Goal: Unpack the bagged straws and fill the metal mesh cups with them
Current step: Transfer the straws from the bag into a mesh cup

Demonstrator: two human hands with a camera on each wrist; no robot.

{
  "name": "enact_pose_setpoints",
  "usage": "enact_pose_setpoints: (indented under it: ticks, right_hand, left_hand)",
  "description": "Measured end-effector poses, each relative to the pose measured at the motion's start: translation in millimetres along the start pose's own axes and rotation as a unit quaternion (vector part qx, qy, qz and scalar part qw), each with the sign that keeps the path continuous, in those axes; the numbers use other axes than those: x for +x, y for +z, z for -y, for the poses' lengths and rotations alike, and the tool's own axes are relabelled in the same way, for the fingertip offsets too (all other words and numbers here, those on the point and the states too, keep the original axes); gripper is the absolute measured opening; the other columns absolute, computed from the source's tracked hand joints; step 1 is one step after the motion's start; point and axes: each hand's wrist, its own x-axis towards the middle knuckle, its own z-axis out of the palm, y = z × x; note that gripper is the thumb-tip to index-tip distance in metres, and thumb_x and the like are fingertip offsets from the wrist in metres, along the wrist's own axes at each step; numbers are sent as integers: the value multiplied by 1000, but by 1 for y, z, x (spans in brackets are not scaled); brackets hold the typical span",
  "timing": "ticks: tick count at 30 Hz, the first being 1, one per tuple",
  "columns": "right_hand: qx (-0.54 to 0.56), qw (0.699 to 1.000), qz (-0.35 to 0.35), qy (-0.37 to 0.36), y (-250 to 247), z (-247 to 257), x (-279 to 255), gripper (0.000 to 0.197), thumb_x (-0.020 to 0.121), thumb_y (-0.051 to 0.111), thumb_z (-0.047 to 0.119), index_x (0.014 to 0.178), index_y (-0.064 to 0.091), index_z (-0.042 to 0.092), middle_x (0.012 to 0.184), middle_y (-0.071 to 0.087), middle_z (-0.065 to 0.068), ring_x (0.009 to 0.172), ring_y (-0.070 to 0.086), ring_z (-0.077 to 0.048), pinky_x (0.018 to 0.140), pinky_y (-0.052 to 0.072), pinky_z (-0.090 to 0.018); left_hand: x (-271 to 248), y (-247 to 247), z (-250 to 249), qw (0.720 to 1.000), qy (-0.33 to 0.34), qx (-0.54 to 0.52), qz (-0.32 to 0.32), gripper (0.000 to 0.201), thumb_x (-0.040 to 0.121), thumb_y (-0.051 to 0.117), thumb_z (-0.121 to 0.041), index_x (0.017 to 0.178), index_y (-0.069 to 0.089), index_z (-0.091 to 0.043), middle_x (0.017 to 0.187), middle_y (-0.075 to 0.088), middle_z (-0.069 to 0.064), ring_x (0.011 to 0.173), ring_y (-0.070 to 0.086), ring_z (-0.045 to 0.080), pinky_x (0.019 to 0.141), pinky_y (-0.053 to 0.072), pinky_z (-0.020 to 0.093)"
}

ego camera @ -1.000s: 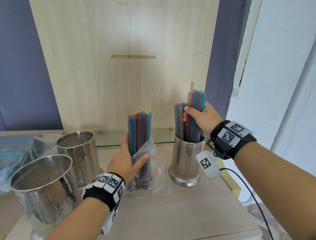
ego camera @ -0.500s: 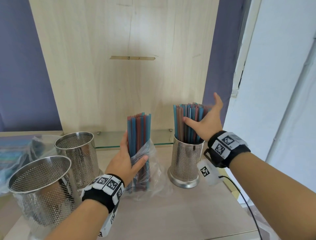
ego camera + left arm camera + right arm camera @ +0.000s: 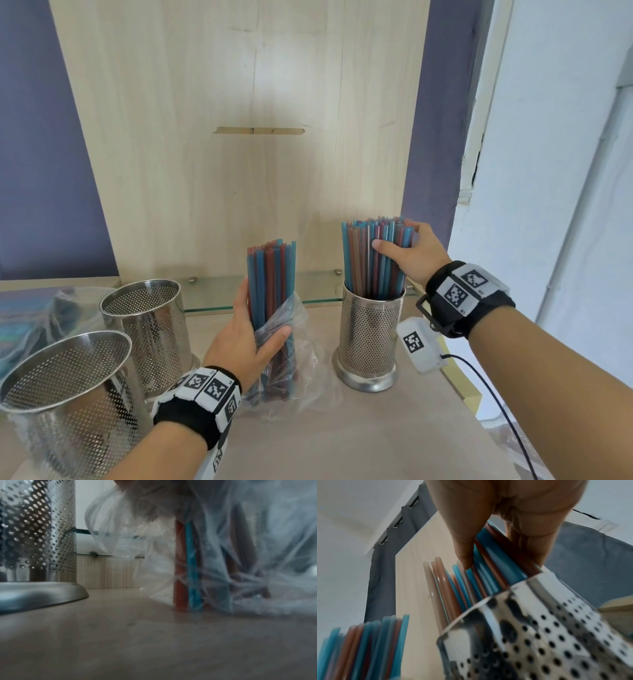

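My left hand [image 3: 262, 313] grips a clear plastic bag [image 3: 301, 325] standing upright on the table, with blue and red straws [image 3: 270, 274] sticking out of its open top. The left wrist view shows the bag [image 3: 257, 547] and the straw ends [image 3: 188, 568] resting on the tabletop. To the right stands a perforated metal cup [image 3: 370, 335] full of straws [image 3: 359, 253]. My right hand [image 3: 397, 236] holds the right part of those straws, thumb in front and fingers behind; the right wrist view shows the same grasp [image 3: 498, 557] above the cup [image 3: 539, 635].
Two empty mesh cups [image 3: 150, 325] [image 3: 65, 394] stand at the left. Behind them lies another bag of straws [image 3: 24, 325]. A glass shelf [image 3: 308, 291] and a wooden panel [image 3: 239, 154] close the back. The table's right edge [image 3: 469, 394] is near the filled cup.
The right hand lowered a raised handful of straws into the cup, opened wide, and now closes round the cup's straws again. The left hand and bag stay put.
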Motion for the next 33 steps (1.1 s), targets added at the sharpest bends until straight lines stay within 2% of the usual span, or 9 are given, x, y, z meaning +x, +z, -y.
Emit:
enact_pose_setpoints:
  ticks: [6,10,12,14,18,23,26,31,33]
  right_hand:
    - [155,988,14,-16,-9,4,-25,77,93,61,39,152,15,25,124,54,-1,103,57,-8,92,42,-25]
    - [159,985,35,-58,5,-9,-38,122,74,83,30,151,-10,32,129,51,2,114,55,-5,87,47,-16]
    - [114,991,46,-60,15,-16,-35,144,54,92,44,148,-17,38,137,48,3,123,52,-8,104,43,-29]
    - [65,995,38,-60,20,-16,-31,145,48,92,50,148,-13,39,139,43,4,124,49,-10,109,40,-36]
    - [61,997,-27,-46,17,-10,-19,105,72,85,35,150,15,22,125,50,2,109,54,-15,99,47,-35]
    - [79,994,65,-25,11,-26,-29,122,55,82,67,148,14,26,122,54,9,109,58,-8,95,51,-29]
    - [100,988,105,-45,9,-43,-47,107,63,86,46,143,17,26,123,56,6,104,58,-1,83,51,-14]
    - [71,986,119,-94,18,-70,-61,102,51,91,52,132,31,43,130,53,17,119,53,5,98,46,-20]
    - [53,988,114,-86,24,-77,-61,106,51,92,49,135,28,38,130,50,18,120,52,3,101,48,-24]
  left_hand:
    - [0,0,0,1000,6,-3,5,108,72,46,-72,152,-11,-28,134,56,3,112,62,23,90,49,33]
    - [1,1,1,1000,8,-1,2,109,72,46,-72,153,-11,-27,133,57,4,110,63,24,88,50,33]
    - [1,1,1,1000,5,6,3,109,72,46,-72,152,-12,-27,132,57,5,108,64,25,86,50,33]
    - [1,1,1,1000,-1,6,5,109,71,46,-73,152,-12,-28,132,57,5,109,64,26,87,50,34]
    - [0,1,1,1000,-3,4,3,108,71,47,-74,151,-12,-31,133,57,3,111,63,25,90,51,34]
    - [2,2,2,1000,-2,1,0,107,73,49,-72,151,-11,-31,134,57,3,111,63,24,90,51,35]
    - [2,2,2,1000,1,4,2,109,71,47,-73,152,-11,-29,132,58,4,110,63,24,89,52,34]
    - [2,3,4,1000,-2,2,3,108,71,47,-74,151,-11,-30,132,58,4,109,64,23,90,53,36]
    - [3,3,5,1000,0,-1,0,106,72,49,-73,150,-11,-34,131,58,3,108,64,22,89,53,35]
